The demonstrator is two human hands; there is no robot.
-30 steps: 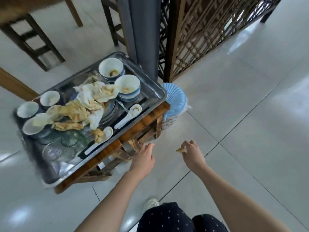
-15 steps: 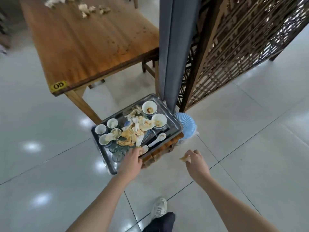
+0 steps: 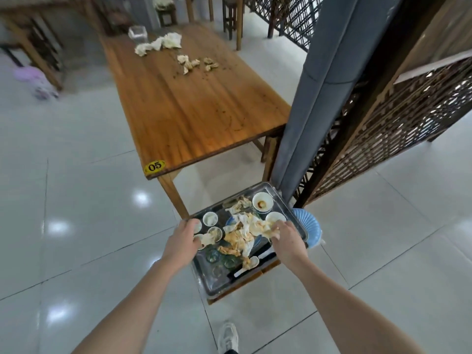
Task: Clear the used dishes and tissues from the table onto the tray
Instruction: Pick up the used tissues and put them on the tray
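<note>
Tray [image 3: 214, 282] of used bowls [image 3: 261, 202], cups [image 3: 210, 218] and stained tissues [image 3: 242, 231] sits on a low wooden stool [image 3: 265, 269], mostly hidden beneath it, at the near end of the surface [image 3: 194, 111]. Crumpled tissues [image 3: 163, 42] remain at its far end. The left hand [image 3: 182, 241] curls over the tray's left rim, covering a cup. The right hand [image 3: 286, 241], out over the floor half a second ago, now clutches the stained tissues. The scrap it pinched then cannot be made out.
</note>
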